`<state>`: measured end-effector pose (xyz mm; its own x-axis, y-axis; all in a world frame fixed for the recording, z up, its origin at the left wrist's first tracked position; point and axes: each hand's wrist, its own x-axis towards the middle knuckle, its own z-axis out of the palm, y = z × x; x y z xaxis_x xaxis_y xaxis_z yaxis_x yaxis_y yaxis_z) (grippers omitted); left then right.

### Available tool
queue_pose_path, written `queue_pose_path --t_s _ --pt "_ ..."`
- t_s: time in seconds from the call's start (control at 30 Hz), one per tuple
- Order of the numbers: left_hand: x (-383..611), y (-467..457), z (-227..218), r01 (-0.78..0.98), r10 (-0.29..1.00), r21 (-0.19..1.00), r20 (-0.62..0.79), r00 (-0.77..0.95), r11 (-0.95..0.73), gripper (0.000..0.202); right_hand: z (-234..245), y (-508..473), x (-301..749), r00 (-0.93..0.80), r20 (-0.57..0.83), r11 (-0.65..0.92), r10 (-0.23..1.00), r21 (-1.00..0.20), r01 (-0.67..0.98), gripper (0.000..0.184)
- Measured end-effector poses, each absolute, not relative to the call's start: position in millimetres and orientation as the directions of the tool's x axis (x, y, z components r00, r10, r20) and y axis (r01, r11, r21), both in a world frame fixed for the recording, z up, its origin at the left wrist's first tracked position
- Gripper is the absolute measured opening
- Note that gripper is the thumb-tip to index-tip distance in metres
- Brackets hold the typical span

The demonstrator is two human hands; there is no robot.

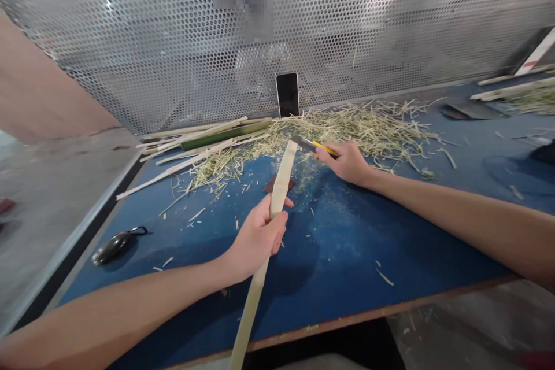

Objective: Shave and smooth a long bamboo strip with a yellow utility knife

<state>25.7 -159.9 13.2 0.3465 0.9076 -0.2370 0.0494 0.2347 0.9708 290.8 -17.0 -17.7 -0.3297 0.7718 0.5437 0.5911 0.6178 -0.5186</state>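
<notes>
Your left hand [254, 241] grips the strip [283, 171], right hand [348, 163] the knife [318, 146]; trimming seems underway, next needing steady pressure.

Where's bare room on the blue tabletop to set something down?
Best: blue tabletop between held strip and right forearm, only stray slivers. Smaller: between black carabiner item and left hand, some slivers. Crowded: back edge, with shavings, loose strips and phone along the perforated panel.
</notes>
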Motion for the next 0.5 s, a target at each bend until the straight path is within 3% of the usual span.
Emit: queue_pose_path --t_s 0.17,0.37,0.5 --pt "26.4 -159.8 13.9 0.039 0.908 0.97 -0.238 0.344 0.239 0.02 -21.2 -17.9 289.7 -0.509 0.507 0.716 0.695 -0.428 0.551 0.047" --pt "27.0 -159.8 14.2 0.025 0.911 0.969 -0.241 0.335 0.247 0.021 -19.3 -12.7 290.4 -0.303 0.494 0.564 0.815 -0.558 0.608 0.057" --pt "26.1 -160.1 14.5 0.045 0.906 0.972 -0.232 0.354 0.231 0.019 -18.8 -13.1 293.3 -0.444 0.449 0.631 0.775 -0.559 0.538 0.059"
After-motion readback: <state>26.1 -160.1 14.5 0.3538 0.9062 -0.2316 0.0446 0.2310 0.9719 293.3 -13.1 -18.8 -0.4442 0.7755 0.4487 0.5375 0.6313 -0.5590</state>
